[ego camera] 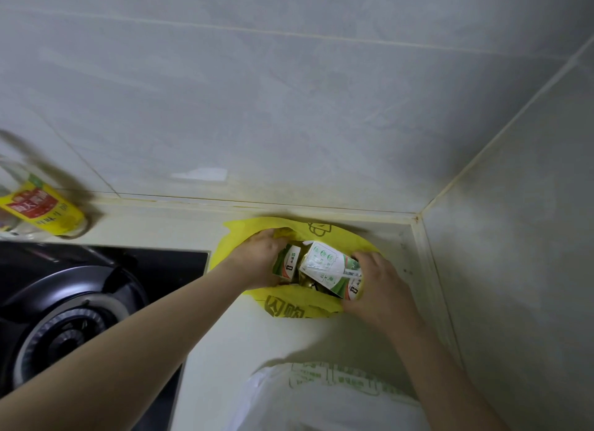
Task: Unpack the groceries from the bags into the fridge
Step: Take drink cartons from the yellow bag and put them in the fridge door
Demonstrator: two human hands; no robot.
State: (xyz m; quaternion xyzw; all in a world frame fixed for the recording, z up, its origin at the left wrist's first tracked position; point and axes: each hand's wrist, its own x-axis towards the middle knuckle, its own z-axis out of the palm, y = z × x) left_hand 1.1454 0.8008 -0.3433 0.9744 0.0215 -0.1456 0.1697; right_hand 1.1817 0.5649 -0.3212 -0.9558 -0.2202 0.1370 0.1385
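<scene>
A yellow plastic bag sits open on the pale counter near the wall corner. Inside it are green-and-white drink cartons. My left hand reaches into the bag's left side and grips one small carton. My right hand is closed on a larger carton pack with a straw stuck to it, tilted at the bag's right side. A white bag with green print lies nearer me on the counter; what it holds is hidden.
A black gas stove with a round burner fills the left. A clear oil bottle with a yellow and red label stands behind it by the tiled wall. A second wall closes the right side.
</scene>
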